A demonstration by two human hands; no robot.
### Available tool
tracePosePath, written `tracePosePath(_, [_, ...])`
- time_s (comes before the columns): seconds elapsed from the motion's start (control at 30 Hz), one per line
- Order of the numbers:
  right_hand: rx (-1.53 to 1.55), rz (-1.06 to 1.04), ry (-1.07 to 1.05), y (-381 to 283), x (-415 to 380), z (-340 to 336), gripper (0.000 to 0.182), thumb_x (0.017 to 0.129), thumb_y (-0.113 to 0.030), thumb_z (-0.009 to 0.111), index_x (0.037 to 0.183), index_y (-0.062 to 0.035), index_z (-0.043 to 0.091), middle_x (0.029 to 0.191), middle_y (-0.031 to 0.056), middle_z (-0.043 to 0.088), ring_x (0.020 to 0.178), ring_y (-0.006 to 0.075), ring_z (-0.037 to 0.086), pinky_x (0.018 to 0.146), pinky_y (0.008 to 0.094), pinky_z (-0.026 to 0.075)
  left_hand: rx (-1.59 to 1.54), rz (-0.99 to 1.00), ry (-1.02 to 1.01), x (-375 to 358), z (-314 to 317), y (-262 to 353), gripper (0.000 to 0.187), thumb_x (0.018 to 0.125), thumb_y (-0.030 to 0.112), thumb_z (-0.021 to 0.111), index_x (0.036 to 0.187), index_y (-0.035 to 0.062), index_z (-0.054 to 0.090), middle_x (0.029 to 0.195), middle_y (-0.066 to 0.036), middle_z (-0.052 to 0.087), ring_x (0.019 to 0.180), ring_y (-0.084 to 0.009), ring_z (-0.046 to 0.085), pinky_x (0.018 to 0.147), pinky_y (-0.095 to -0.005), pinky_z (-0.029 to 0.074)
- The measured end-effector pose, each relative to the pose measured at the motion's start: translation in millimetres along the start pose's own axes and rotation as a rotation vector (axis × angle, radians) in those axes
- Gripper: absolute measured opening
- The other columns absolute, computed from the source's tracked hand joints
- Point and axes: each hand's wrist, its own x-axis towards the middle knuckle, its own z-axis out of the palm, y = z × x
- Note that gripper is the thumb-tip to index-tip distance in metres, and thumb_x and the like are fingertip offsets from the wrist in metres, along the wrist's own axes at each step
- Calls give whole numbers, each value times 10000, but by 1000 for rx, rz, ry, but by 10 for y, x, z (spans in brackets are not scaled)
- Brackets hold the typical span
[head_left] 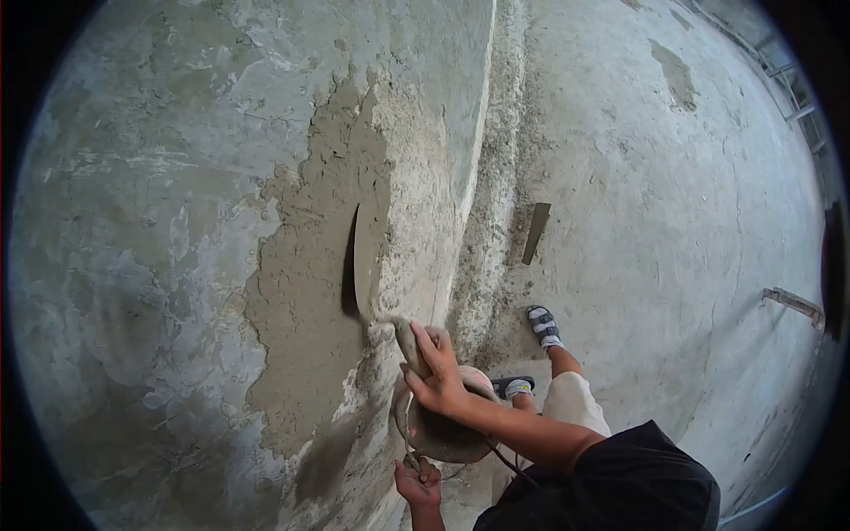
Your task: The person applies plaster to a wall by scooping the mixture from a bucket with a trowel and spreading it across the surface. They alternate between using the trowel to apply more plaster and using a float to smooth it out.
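My right hand [438, 376] is closed around the handle of a plastering trowel [351, 270]. The trowel's long thin blade is seen nearly edge-on against a patch of damp grey mortar [301, 301] on the wall, close to the wall's corner. Lower down, my left hand [419, 484] has its fingers curled at the thin handle of a round bucket [447, 435]. The bucket hangs below my right forearm, which partly covers it, and its contents are too dark to make out.
The concrete wall [133, 265] fills the left side. A flat dark strip [536, 233] lies on the concrete floor [646, 265] near gritty debris along the wall's foot. My sandalled feet [543, 327] stand beside it. A low bar-like object [792, 307] is at far right.
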Motion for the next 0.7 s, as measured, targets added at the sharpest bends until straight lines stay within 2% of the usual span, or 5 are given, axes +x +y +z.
tracePosePath(0.27, [193, 89, -138, -176, -49, -657, 723, 808, -103, 681, 1436, 26, 346, 1205, 163, 503, 1085, 258, 491, 993, 340, 356, 55, -6, 19, -26, 105, -16, 616, 942, 557, 374, 969, -16, 597, 507, 5, 321, 405, -108, 237, 414, -260, 201])
tracePosePath(0.33, [536, 326, -93, -43, 42, -726, 752, 815, -122, 683, 1450, 33, 312, 1193, 121, 517, 1057, 220, 496, 981, 344, 373, 87, -8, 5, -13, 97, -29, 616, 937, 556, 382, 966, -22, 595, 508, 1, 334, 405, -108, 253, 413, -258, 204])
tracePosePath(0.47, [828, 440, -73, -99, 509, -925, 824, 804, -106, 670, 1504, -48, 238, 1176, 103, 588, 837, 104, 541, 751, 261, 466, 75, -18, 71, -52, 136, -26, 616, 950, 551, 357, 942, -12, 608, 486, 12, 301, 380, -109, 239, 389, -262, 206])
tracePosePath(0.6, [724, 367, -84, -212, 891, -1020, 809, 809, -99, 666, 1499, -38, 247, 1184, 121, 586, 874, 153, 581, 805, 293, 479, 49, -3, 126, -54, 33, -65, 627, 946, 555, 367, 917, -22, 609, 480, 14, 287, 377, -106, 234, 386, -262, 202])
tracePosePath(0.7, [165, -16, 1, -136, 1077, -909, 755, 820, -90, 657, 1476, -20, 291, 1274, 202, 541, 1120, 279, 564, 973, 373, 427, 70, -1, 94, -77, 34, -46, 619, 940, 557, 376, 958, -24, 589, 490, 9, 296, 392, -103, 235, 396, -261, 201])
